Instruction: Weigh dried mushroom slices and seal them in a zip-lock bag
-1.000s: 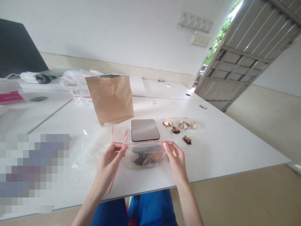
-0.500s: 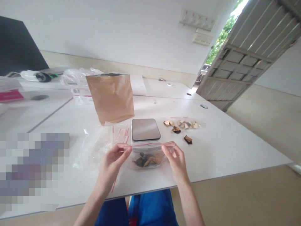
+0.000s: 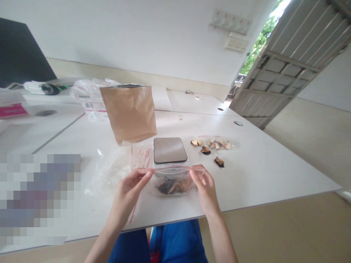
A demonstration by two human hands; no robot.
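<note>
Between my two hands is a clear zip-lock bag [image 3: 173,188] with dark and brown dried pieces inside. My left hand [image 3: 134,184] pinches the left end of its red-lined top edge. At the other end, my right hand [image 3: 203,186] pinches the same edge between thumb and fingers. The bag's mouth shows a slight gap between its two lips. Just behind it lies a small flat scale [image 3: 170,150] with a metal top. Several flat, see-through zip bags [image 3: 140,155] with red lines lie beyond my left hand.
A brown paper pouch [image 3: 130,115] stands upright behind the scale. To the right lie loose dried pieces [image 3: 219,162] and a filled clear bag [image 3: 219,144]. Crumpled plastic packaging [image 3: 91,96] sits at the back left. The table's front edge [image 3: 246,207] runs close to my forearms.
The lips of the bag's mouth have parted a little in the middle. My left hand has shifted slightly left; my right hand stays nearly in place.
</note>
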